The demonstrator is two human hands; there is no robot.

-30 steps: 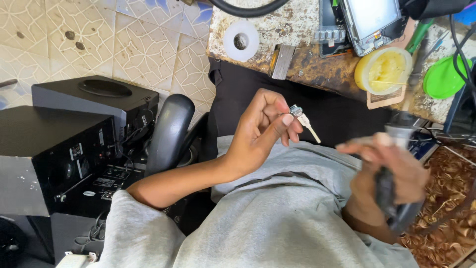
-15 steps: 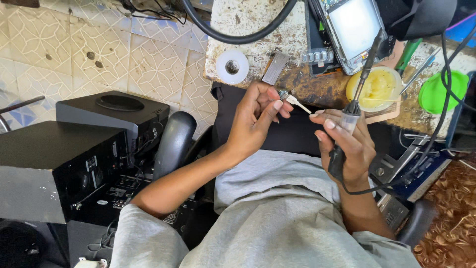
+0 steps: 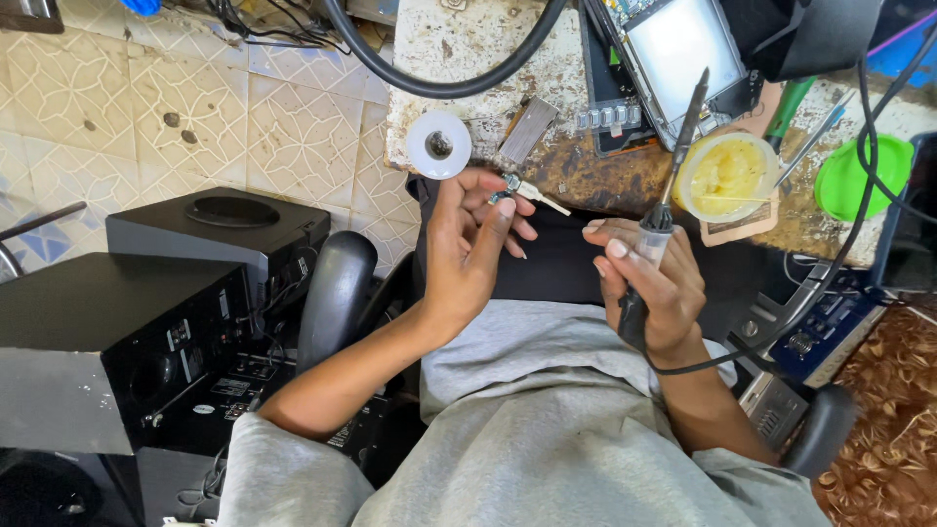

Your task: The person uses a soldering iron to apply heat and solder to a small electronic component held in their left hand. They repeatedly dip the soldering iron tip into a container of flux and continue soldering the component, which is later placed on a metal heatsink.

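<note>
- Biggest stuff first: a stack of black speaker boxes (image 3: pixel 137 332) sits on the left, over a patterned tile floor (image 3: pixel 146 107).
- Up top is a worn, stained workbench (image 3: pixel 586 176) with a thick black hose (image 3: pixel 429 83) looping across it.
- A grey-screened device (image 3: pixel 683 49) lies on the bench near the far edge, right of the hose.
- The person's in a grey shirt (image 3: pixel 547 429), sitting in a chair with black armrests (image 3: pixel 337 293).
- Left hand (image 3: pixel 468 244) is raised in front of the bench edge, fingers curled in, thumb and fingertips pinching a small metal connector (image 3: pixel 517 185) with a pale lead sticking out toward the right.
- Right hand (image 3: pixel 649 283) is wrapped tight around the handle of a soldering iron (image 3: pixel 673 166), tip pointing up over the bench, cable trailing off to the right.
- The iron's tip and the connector are apart, not touching.
- Yellow tub of paste (image 3: pixel 727 176) sits just right of the iron's shaft.
- Green lid (image 3: pixel 864 176) is further right.
- White roll of solder (image 3: pixel 438 144) sits at the bench edge, just above the left hand.
</note>
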